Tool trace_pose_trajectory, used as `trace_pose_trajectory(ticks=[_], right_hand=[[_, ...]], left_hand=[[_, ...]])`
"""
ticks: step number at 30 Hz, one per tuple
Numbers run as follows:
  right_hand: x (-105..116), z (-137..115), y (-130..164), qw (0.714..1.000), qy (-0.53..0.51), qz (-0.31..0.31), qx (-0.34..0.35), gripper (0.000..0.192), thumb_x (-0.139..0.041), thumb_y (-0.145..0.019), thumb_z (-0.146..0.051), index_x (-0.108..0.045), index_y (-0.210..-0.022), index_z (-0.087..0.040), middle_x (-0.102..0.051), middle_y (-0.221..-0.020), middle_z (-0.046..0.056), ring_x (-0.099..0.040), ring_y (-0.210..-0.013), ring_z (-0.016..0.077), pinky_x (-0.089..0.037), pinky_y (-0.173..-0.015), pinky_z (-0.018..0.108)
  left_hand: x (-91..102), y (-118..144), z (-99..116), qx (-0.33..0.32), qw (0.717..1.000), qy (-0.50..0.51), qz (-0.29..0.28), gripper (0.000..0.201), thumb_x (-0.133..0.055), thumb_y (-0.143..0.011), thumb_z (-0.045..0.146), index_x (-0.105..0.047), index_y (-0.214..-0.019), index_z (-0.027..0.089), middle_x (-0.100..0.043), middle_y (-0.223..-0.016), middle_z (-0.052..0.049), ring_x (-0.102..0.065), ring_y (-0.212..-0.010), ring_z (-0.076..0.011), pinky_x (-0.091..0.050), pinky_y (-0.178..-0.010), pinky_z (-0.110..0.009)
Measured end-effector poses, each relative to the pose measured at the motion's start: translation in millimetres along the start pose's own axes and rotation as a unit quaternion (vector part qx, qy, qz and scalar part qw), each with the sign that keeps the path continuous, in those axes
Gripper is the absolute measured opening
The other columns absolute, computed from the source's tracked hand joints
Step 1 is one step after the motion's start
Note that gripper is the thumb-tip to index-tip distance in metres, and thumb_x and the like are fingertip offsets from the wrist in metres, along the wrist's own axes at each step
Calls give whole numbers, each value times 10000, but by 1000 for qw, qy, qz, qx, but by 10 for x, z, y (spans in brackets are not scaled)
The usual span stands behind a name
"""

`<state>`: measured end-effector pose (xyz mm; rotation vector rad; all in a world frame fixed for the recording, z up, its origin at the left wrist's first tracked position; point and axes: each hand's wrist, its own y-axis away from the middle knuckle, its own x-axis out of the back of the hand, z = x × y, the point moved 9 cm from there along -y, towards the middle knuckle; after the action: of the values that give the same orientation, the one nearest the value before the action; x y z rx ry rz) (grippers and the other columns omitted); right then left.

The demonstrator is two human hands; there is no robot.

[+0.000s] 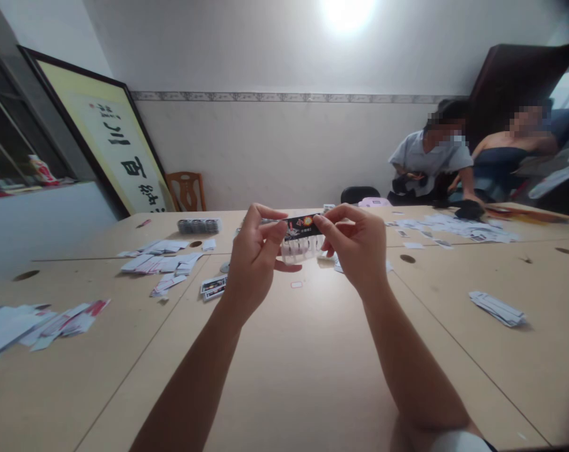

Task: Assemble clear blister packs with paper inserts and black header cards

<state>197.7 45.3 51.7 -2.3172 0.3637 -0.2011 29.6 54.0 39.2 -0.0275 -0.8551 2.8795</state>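
A small transparent plastic case (299,252) with ridged compartments is held up over the table in front of me. Along its top runs a black printed label (305,227) with a red and yellow design. My left hand (259,254) is closed around the case's left end, its thumb on the front and a finger beneath. My right hand (360,246) pinches the label's right end between thumb and fingers. Below my left hand lie some dark printed cards (213,287), partly hidden by the wrist. A small red-edged label (296,285) lies flat under the case.
Paper slips (159,263) lie in loose piles on the left of the wooden table (303,376), with more at far left. A row of similar cases (198,226) stands behind. A paper stack (497,309) and scattered papers (463,227) lie right. Two people sit at the far right.
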Motion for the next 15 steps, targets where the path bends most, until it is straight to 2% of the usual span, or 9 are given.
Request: trace_pose_trajectory(ticks=[7,15], right_hand=[[13,-53,23,1000,1,5,7,225,-721,-839,-308,-624,-675,-190,-584,-585,-43,-561,-400,85,-378,-405,227],[23,-89,54,1000,7,10,8,230,-707,-838,-321,-604,-667,-207,-517,-485,-67,-551,-404,106,-362,-419,232]], left_hand=[[7,52,57,-12,1000,-12,10,339,-677,-898,491,-502,-1012,223,-691,-854,-14,-744,-746,-203,-646,-486,-262],[6,106,132,-30,999,-22,16,339,-671,-903,495,-524,-1023,215,-691,-870,-21,-747,-789,-215,-655,-496,-277]])
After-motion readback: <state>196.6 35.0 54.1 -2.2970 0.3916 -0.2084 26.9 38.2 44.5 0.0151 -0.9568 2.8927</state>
